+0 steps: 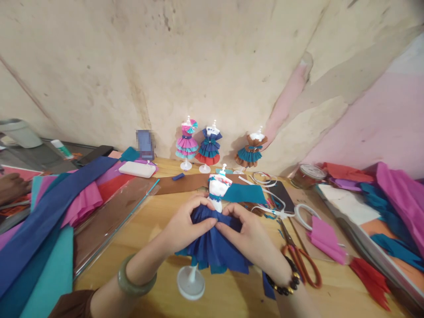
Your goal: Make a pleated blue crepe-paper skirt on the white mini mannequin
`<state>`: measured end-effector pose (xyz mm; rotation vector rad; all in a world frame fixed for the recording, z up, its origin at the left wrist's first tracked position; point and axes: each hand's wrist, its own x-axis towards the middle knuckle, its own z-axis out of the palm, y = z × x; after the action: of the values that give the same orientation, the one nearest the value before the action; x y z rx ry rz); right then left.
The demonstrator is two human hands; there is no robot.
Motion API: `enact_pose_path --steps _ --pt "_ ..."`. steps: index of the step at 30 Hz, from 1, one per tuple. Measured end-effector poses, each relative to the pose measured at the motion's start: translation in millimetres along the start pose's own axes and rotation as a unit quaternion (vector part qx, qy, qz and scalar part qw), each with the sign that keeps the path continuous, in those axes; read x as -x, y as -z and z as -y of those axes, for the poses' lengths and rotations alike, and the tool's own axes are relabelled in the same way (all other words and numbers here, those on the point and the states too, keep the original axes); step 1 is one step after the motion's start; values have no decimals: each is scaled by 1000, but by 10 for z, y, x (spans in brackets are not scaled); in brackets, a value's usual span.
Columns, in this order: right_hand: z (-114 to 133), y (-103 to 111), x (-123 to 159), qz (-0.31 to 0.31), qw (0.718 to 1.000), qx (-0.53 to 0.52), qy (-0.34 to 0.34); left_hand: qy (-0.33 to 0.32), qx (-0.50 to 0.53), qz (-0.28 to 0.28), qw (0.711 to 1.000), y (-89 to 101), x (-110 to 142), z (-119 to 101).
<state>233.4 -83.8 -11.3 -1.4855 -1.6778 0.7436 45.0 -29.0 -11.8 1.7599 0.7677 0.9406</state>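
Note:
A small white dress form (216,204) on a round white stand (191,283) tilts on the wooden table in front of me. Around its waist sits a gathered dark blue skirt (217,249), with teal ruffles (217,267) showing below the hem. My left hand (194,218) pinches the skirt's waist from the left, thumb toward the middle. From the right, my right hand (247,227) pinches the same waist edge, its thumb close to the left one. A patterned strip (220,180) wraps the form's chest.
Orange-handled scissors (300,258) lie just right of my right hand. Finished miniature dresses (209,143) on stands line the wall. Colored crepe sheets (49,225) pile up at left, where another person's hand (13,187) shows. A glass jar (308,176) and a white cable (281,207) are at right.

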Motion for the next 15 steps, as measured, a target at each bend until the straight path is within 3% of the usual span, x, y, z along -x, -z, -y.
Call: enact_pose_path --steps 8,15 --pt "-24 150 -26 -4 998 -54 -20 8 -14 31 999 10 -4 27" --pt "40 182 11 37 998 -46 -5 10 -38 35 999 7 20 21"
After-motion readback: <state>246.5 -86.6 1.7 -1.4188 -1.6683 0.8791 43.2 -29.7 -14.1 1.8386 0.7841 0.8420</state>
